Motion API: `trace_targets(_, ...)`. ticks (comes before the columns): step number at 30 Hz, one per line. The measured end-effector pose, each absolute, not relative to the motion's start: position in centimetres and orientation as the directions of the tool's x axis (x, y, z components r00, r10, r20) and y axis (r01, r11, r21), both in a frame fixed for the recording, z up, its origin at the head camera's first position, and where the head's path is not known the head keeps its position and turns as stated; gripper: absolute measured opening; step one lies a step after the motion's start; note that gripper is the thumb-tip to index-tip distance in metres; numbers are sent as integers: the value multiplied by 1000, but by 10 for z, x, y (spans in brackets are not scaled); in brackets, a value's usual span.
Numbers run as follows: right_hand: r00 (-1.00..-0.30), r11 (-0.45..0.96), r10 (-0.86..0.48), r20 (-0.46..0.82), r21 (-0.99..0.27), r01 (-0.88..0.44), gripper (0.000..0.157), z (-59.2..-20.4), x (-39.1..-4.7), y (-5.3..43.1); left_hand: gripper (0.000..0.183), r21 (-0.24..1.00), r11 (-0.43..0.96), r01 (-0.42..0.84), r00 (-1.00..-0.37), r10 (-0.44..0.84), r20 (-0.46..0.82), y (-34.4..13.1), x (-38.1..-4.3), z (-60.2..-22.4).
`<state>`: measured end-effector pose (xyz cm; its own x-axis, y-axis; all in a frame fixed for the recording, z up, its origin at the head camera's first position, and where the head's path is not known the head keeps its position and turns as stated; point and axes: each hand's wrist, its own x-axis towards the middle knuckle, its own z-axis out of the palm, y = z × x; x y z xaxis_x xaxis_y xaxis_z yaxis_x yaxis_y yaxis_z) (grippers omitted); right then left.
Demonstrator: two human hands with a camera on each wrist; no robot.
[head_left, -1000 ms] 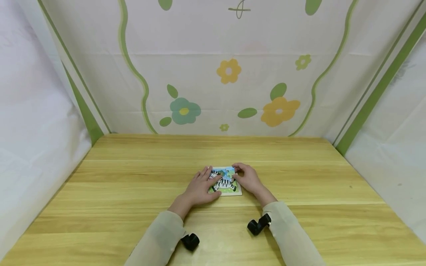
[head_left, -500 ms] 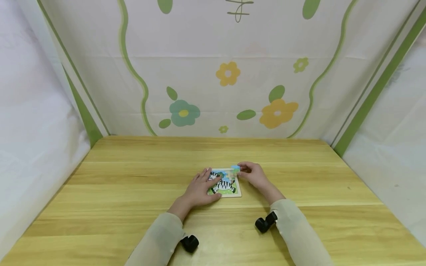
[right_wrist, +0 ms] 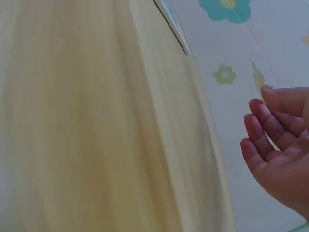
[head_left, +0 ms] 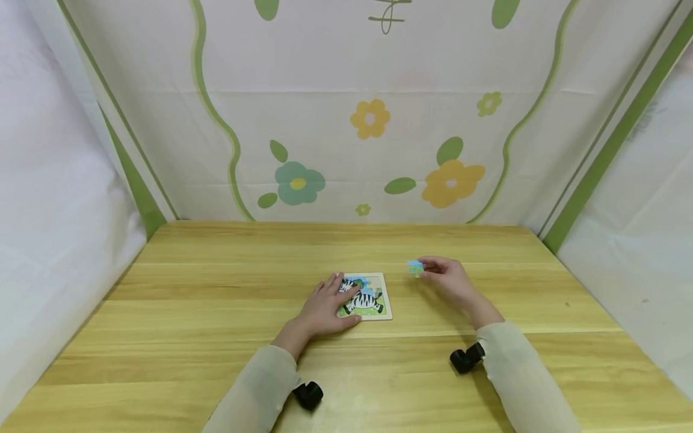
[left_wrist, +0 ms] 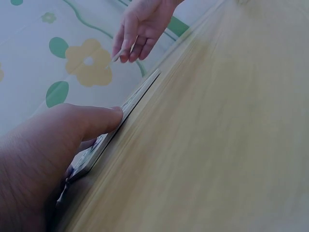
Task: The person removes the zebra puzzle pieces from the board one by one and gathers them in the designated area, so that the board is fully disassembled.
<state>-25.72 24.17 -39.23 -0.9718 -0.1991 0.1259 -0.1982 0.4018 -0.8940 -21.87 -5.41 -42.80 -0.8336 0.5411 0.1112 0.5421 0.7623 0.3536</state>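
Observation:
A small square puzzle board (head_left: 388,299) with a zebra picture (head_left: 365,300) lies on the table. Across its left side rests my left hand (head_left: 322,308), fingers spread and fairly straight; they cover part of the picture. The left wrist view shows that thumb (left_wrist: 104,120) along the board's near edge. Bare wood shows in the picture's upper right corner. To the right of the board, my right hand (head_left: 452,282) pinches a blue and green puzzle piece (head_left: 415,267) between thumb and fingers, raised above the table. In the right wrist view the puzzle piece (right_wrist: 258,77) appears nearly edge-on.
The wooden table (head_left: 216,288) spreads out on all sides of the board. A white cloth with printed flowers (head_left: 452,183) hangs behind its far edge, and white cloth (head_left: 59,180) closes off both sides. Black wrist cameras (head_left: 310,396) sit at the sleeves.
My right hand has lifted the puzzle piece out of the board's upper right corner and carried it to the right. The left hand has stayed on the board.

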Motion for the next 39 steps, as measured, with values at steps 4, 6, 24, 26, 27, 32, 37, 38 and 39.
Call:
trace_targets(4, -975, 405, -193, 110, -896, -181, 41, -387, -253, 260, 64, 357, 759, 544, -831, 545, 107, -54, -219, -428)
trace_targets(6, -978, 422, -187, 96, -891, -168, 42, -386, -252, 269, 64, 360, 757, 545, -830, 548, 106, -54, -219, -428)
trace_targets(24, -991, 528, -133, 25, -844, -92, 50, -392, -255, 342, 65, 352, 765, 539, -834, 543, 96, -53, -219, -427)
trace_targets(26, -992, 535, -129, 16, -841, -83, 51, -394, -256, 346, 65, 353, 766, 537, -835, 542, 94, -53, -219, -427)
trace_targets(27, -993, 537, -121, 12, -840, -76, 52, -395, -257, 348, 65, 354, 766, 537, -835, 541, 95, -53, -219, -428)
trace_targets(32, -995, 564, -100, -15, -825, -44, 54, -400, -260, 356, 65, 354, 767, 535, -836, 540, 95, -54, -220, -428)
trace_targets(37, -996, 607, -81, -40, -794, -17, 50, -402, -262, 360, 65, 352, 767, 536, -837, 539, 99, -54, -220, -427)
trace_targets(38, -996, 613, -79, -44, -790, -14, 50, -403, -263, 361, 65, 352, 768, 535, -837, 538, 99, -55, -220, -427)
trace_targets(39, -996, 614, -76, -47, -789, -9, 49, -403, -263, 360, 65, 353, 768, 534, -838, 537, 100, -55, -220, -427)
